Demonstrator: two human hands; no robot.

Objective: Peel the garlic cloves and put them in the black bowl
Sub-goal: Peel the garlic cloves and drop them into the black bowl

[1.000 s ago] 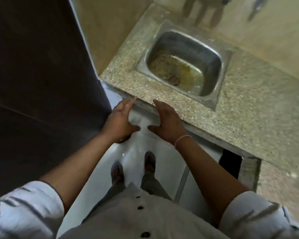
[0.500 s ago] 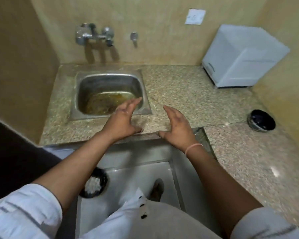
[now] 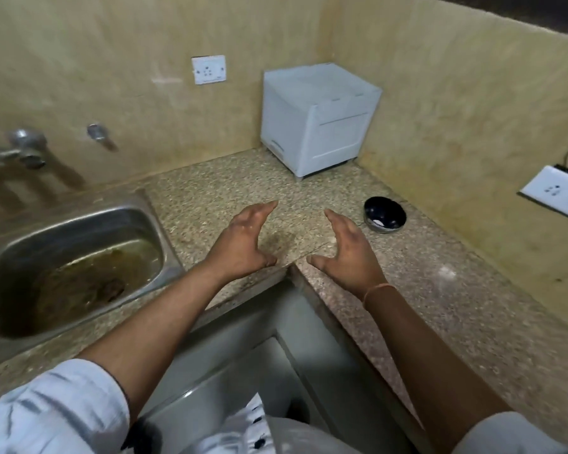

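Holding nothing, the fingers [image 3: 259,213] of the left hand [image 3: 243,239] lie straight and close together, pointing away from the person and a little to the right, with the thumb stuck out toward the other hand. The right hand [image 3: 348,249] mirrors it: its fingers [image 3: 338,222] are straight, side by side and angled a little to the left, and its thumb juts inward. The two palms face each other with a gap of bare bench [image 3: 230,185] between them. Both hands sit over the inner corner of the speckled stone bench, and whether they touch it cannot be told. A thin orange band [image 3: 377,287] circles the right wrist, and both forearms come out of rolled pale sleeves.

Just beyond the right fingertips and to their right, apart from them, the black bowl [image 3: 385,213] stands upright on the bench, its round mouth facing up, near the right-hand wall. A small white bit [image 3: 378,222] lies inside it, too small to identify.

Further back, a white box [image 3: 315,122] stands in the corner. A wall socket [image 3: 209,69] is on the wall to its left. A steel sink [image 3: 169,253] holding murky water is set into the bench to the left of the hands, below a tap [image 3: 23,147].
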